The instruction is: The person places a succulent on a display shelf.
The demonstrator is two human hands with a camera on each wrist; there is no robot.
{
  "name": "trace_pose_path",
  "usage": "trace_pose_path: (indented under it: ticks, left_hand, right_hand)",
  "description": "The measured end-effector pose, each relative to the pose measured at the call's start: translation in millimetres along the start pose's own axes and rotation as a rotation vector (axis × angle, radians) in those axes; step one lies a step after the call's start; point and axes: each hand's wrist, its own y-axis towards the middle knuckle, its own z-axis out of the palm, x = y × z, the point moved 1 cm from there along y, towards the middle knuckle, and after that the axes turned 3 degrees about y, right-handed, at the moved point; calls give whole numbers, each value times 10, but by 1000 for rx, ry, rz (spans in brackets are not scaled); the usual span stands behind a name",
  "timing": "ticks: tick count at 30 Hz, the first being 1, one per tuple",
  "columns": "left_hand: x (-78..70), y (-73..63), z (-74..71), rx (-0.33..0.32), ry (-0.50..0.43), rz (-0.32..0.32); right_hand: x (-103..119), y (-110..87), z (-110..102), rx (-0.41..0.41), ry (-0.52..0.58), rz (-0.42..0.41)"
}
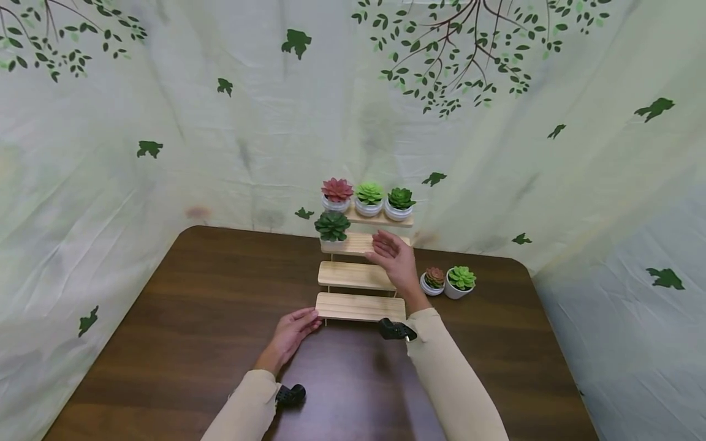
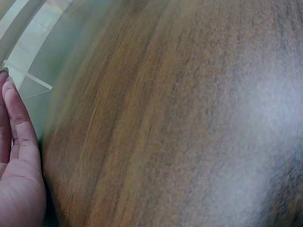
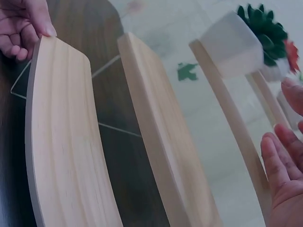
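Note:
A tiered wooden display stand (image 1: 361,306) with several steps stands at the middle back of the table. My left hand (image 1: 295,332) pinches the left end of its lowest step, thumb on top, as the right wrist view shows. My right hand (image 1: 396,256) is by the right part of the second step from the top, fingers loosely bent and holding nothing. On that step's left end sits a dark green potted succulent (image 1: 332,226). The top step carries a red succulent (image 1: 337,190), a light green one (image 1: 369,193) and a green one (image 1: 400,198), each in a white pot.
Right of the stand, a reddish-brown succulent (image 1: 434,278) and a bright green one (image 1: 461,278) stand in white pots on the brown wooden table (image 1: 209,318). A pale leaf-patterned cloth (image 1: 265,141) hangs close behind the table's back edge.

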Motion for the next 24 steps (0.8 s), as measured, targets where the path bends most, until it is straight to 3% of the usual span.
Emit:
trace_pose_path:
  ticks: [11, 17, 24]
  left_hand:
    - [18, 21, -21, -2, 4, -4]
    - [28, 25, -25, -26, 9, 6]
    - [38, 23, -24, 1, 18, 24]
  right_hand:
    - [8, -144, -525, -177, 35, -42]
    - [12, -213, -814, -270, -4, -94]
    - [-49, -331, -1212, -403, -98, -98]
